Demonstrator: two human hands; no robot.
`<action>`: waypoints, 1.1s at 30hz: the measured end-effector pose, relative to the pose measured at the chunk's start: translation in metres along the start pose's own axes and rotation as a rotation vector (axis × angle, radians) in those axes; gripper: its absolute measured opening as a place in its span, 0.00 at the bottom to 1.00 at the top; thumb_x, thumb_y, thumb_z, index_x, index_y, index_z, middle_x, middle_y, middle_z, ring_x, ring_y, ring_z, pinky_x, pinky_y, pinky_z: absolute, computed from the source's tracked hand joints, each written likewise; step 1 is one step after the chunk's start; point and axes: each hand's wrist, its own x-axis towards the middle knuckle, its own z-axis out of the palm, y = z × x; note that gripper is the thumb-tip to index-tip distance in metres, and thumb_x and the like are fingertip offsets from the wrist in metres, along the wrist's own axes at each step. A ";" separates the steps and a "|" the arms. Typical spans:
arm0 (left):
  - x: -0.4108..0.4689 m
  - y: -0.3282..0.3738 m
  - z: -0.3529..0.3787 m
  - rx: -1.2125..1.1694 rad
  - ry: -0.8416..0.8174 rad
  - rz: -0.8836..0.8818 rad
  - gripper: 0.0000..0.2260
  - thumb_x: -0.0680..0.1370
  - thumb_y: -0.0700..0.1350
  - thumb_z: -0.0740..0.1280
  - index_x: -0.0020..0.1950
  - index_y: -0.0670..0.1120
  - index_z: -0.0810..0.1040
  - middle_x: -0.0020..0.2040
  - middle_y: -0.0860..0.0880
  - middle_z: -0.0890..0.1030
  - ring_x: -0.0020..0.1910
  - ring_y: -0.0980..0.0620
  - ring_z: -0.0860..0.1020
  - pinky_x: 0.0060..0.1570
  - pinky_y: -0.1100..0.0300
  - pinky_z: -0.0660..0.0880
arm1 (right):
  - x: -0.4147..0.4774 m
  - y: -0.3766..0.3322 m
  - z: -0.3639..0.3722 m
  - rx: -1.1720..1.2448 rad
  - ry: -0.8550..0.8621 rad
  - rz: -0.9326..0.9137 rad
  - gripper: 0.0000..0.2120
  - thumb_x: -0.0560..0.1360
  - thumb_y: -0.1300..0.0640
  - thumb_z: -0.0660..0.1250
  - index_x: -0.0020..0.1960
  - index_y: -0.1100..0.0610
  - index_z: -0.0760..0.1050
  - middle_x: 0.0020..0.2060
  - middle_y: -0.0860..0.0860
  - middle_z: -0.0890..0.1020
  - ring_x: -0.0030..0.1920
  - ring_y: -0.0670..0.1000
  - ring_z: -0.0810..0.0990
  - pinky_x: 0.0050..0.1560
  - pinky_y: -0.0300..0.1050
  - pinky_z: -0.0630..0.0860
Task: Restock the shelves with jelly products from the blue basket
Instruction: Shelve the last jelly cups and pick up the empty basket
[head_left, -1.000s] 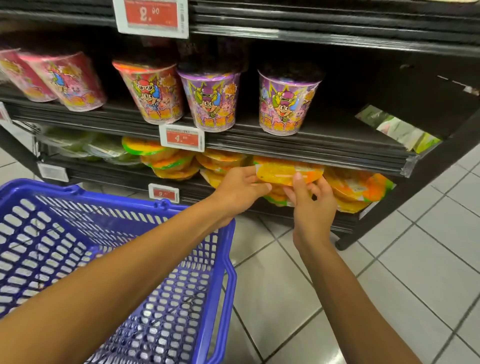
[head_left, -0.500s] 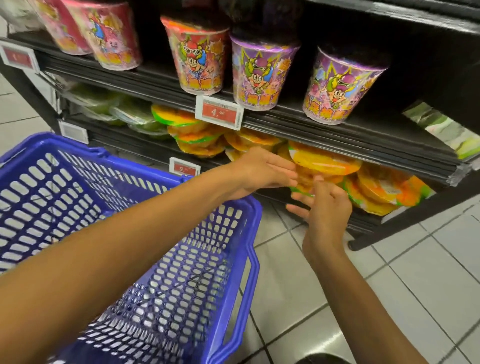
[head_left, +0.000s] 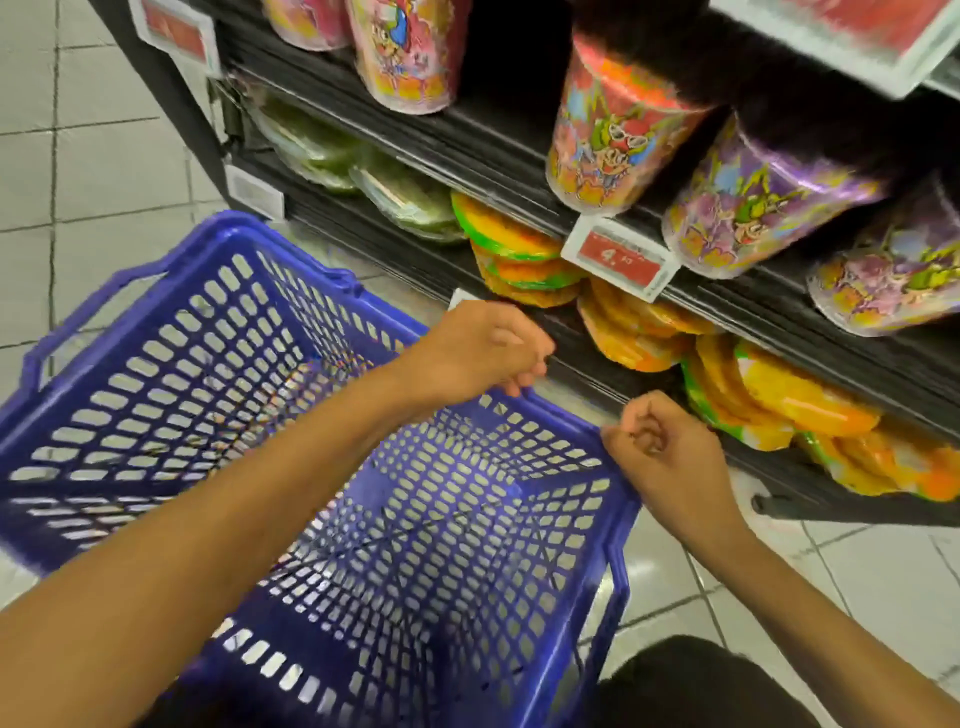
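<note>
near the bottom edge sits a dark patch of clothing (head_left: 691, 680), blurred. both forearms reach forward over the blue basket (head_left: 156, 322), which stands on the tiled floor (head_left: 104, 156) against the foot of the shelves; the tiles show through its mesh bottom.

half a second ago both hands were up at the lowest shelf, at the orange packs. now they have drawn back and down to the basket's far rim. the left hand (head_left: 478, 353) has its fingers curled under, fingertips right at the rim; whether they hook it or only pass above it cannot be told. the right hand (head_left: 670, 457) is clenched loosely on nothing, just beside the basket's far right corner and in front of the shelf edge.

the jelly packs (head_left: 639, 332), flat and orange-yellow with green edging, lie stacked along the lowest shelf, apart from both hands; more of the row is in view than before. to their left lie green packs (head_left: 405, 197). a red price tag (head_left: 621, 257) hangs on the shelf edge above, and over it stand the printed jelly cups (head_left: 613, 130), closer and larger as the camera has leaned down.
</note>
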 end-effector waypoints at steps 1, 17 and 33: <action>-0.012 0.001 -0.005 -0.074 0.054 -0.059 0.08 0.78 0.30 0.62 0.49 0.39 0.79 0.36 0.46 0.80 0.32 0.55 0.77 0.34 0.65 0.77 | -0.001 -0.007 -0.003 -0.007 -0.015 0.053 0.10 0.75 0.61 0.71 0.39 0.56 0.71 0.31 0.49 0.78 0.30 0.46 0.73 0.33 0.38 0.69; -0.192 0.206 -0.058 -0.161 0.213 -0.489 0.08 0.77 0.38 0.69 0.37 0.45 0.77 0.32 0.45 0.75 0.29 0.51 0.72 0.28 0.64 0.71 | -0.097 -0.280 -0.107 0.386 -0.007 0.812 0.04 0.77 0.66 0.65 0.46 0.60 0.78 0.37 0.53 0.80 0.35 0.49 0.78 0.38 0.41 0.77; -0.287 0.604 -0.057 -0.172 0.126 0.164 0.09 0.79 0.50 0.67 0.40 0.54 0.83 0.39 0.52 0.83 0.39 0.56 0.81 0.38 0.63 0.77 | -0.156 -0.573 -0.334 0.819 0.547 0.328 0.06 0.79 0.60 0.65 0.46 0.57 0.80 0.31 0.49 0.82 0.30 0.46 0.79 0.29 0.37 0.75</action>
